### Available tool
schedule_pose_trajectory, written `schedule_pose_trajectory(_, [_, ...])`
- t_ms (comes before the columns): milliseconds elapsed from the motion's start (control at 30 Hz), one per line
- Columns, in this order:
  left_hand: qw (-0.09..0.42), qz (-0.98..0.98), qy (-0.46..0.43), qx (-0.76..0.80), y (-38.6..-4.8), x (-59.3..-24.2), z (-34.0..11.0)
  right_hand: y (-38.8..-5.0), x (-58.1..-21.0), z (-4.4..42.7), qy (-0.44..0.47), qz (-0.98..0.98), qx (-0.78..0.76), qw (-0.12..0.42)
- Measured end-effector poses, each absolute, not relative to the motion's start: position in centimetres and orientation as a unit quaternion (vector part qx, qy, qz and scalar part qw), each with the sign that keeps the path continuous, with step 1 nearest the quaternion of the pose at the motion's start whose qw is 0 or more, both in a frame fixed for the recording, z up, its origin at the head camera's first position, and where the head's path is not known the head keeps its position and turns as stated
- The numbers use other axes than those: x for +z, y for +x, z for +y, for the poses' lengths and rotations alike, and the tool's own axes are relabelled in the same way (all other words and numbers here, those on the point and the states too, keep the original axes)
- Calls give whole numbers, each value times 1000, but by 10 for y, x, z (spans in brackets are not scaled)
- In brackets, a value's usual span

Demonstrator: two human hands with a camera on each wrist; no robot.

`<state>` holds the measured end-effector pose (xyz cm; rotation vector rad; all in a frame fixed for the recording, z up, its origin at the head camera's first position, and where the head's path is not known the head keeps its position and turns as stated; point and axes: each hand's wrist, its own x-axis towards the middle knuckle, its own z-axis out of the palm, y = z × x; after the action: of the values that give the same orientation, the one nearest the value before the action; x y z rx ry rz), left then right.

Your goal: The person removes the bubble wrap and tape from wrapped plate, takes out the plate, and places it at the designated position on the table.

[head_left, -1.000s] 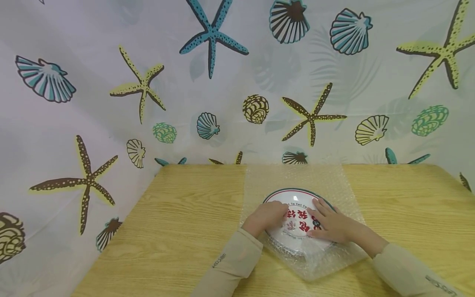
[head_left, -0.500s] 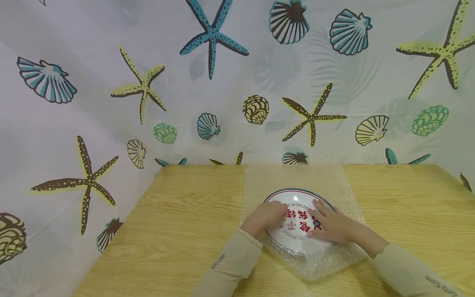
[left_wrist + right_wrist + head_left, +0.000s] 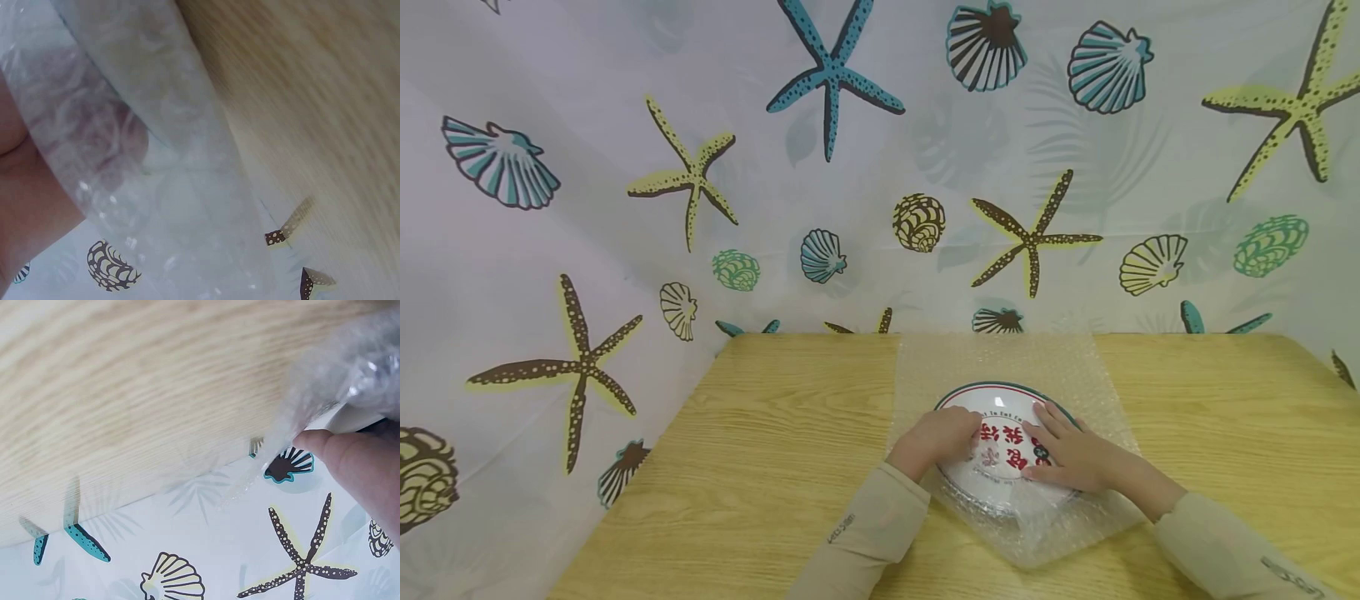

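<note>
A round white plate (image 3: 1000,402) with a green and red rim and red printed characters lies on a sheet of bubble wrap (image 3: 925,362) in the head view. The near part of the sheet is folded up over the plate's front edge. My left hand (image 3: 942,433) is on the plate's left side, fingers curled, gripping what looks like the wrap's folded edge; its fingertips are hidden. Through the wrap (image 3: 187,206), a reddish blur shows in the left wrist view. My right hand (image 3: 1075,450) rests on the plate's right side with fingers spread.
The wooden table (image 3: 760,450) extends to both sides of the wrap. A patterned curtain (image 3: 865,183) with starfish and shells hangs behind the table and along its left side.
Both hands, the plate and the bubble wrap hold their places. The head view has shifted very slightly.
</note>
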<state>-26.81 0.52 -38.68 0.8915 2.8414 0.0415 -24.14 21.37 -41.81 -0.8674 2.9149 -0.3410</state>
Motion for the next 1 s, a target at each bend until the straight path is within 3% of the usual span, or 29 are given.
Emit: schedule_pose_trajectory(1000, [77,953,291,31,-264,-384,1,-239,-415,213,-285,950,-117,42])
